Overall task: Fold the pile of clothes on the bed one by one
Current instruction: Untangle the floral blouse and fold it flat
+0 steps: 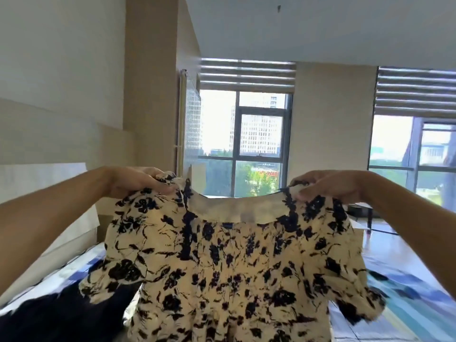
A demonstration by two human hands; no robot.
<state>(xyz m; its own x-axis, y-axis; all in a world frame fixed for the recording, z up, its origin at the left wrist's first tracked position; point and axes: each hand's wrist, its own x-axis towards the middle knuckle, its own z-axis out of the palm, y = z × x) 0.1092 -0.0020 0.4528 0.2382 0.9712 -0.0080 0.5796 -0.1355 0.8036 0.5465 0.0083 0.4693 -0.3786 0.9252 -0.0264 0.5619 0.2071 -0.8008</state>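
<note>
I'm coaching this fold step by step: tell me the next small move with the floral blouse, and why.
Probably lower the floral blouse onto the bed and spread it flat. The left hand and right hand each pinch a shoulder, so it hangs in the air, unfolded.

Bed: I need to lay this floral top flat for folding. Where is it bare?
Bare bedspread shows right of the floral top, out to the bed's edge. The left is crowded: a dark garment lies there, leaving only a thin strip beyond it.
</note>
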